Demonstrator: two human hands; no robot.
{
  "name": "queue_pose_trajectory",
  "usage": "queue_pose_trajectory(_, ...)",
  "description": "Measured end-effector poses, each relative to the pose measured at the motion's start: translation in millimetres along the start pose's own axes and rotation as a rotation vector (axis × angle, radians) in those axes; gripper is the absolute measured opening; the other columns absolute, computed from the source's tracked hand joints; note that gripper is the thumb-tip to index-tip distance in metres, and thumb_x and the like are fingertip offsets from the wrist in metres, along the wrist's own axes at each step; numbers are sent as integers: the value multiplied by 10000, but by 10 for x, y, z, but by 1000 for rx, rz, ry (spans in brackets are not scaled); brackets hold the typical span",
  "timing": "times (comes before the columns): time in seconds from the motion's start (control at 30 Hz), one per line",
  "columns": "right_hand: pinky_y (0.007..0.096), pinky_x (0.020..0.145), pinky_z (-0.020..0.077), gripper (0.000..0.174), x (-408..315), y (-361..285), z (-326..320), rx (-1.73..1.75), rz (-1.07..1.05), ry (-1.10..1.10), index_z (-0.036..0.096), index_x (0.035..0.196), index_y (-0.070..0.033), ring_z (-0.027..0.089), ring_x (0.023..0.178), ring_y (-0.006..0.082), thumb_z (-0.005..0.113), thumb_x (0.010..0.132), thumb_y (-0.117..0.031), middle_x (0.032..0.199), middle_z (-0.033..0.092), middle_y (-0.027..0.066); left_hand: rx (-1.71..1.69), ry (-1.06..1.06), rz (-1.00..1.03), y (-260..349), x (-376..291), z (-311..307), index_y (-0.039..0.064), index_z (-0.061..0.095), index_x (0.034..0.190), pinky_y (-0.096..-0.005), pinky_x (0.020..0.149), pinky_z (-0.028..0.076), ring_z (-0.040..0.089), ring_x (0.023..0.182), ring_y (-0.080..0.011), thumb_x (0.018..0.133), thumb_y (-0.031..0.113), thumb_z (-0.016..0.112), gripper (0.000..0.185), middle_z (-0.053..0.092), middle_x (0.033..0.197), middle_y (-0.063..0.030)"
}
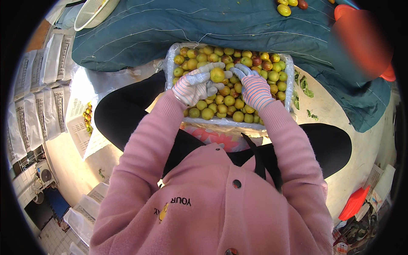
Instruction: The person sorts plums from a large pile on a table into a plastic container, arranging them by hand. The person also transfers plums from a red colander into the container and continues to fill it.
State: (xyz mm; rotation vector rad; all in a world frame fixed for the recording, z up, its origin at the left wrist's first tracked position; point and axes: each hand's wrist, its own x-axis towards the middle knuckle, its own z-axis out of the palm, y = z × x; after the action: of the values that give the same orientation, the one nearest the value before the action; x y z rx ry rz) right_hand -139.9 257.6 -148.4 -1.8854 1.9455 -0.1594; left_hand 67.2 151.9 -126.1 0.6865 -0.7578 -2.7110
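A white crate (pixel 289 86) lined with clear plastic stands before me, filled with round yellow-green and reddish fruits (pixel 229 100) that look like jujubes. My left hand (pixel 200 82), in a striped knit glove with grey fingers, is over the left part of the crate, palm turned up. One yellow-green fruit (pixel 217 75) rests in its fingers. To the right, my right hand (pixel 253 83), in a matching glove, lies palm down on the fruits with its fingertips among them. Whether those fingertips grip a fruit is hidden.
Beyond the crate spreads a dark green quilted cloth (pixel 242 25) with a few fruits (pixel 284 10) on it. A white basket (pixel 92 16) is at upper left, a lined crate (pixel 76 118) at left. Blurred red plastic (pixel 361 44) shows at upper right. Leaves (pixel 304 86) lie on the floor.
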Motion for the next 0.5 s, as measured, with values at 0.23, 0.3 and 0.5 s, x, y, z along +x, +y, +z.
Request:
queue_pose_trajectory(0.23, 427, 1016, 468, 707, -23, -23, 57, -17, 13, -56, 477, 1408, -230, 520, 1257, 285, 657, 767, 10, 1464, 460, 47, 35, 117, 19, 202, -90, -143, 42, 473, 1386, -245, 721, 570, 689, 956, -188, 873, 318, 720, 633, 624, 1253, -177)
queue_pose_trajectory(0.3, 437, 1020, 466, 659, -19, 23, 65, 68, -1, -20, 500, 1384, -213, 526, 1247, 301, 623, 780, 19, 1448, 472, 58, 81, 347, 39, 434, -119, -268, 63, 568, 1272, -277, 787, 589, 682, 902, -205, 882, 247, 722, 458, 666, 1149, -124)
queue_pose_trajectory(0.5, 418, 983, 482, 520, 9, 165, 63, 237, 26, 64, 585, 1274, -150, 570, 1166, 331, 570, 789, 37, 1342, 551, 94, 782, 926, 158, 864, 5, -627, 37, 604, 1191, -274, 817, 533, 636, 896, -157, 843, 209, 770, 422, 678, 1019, -67)
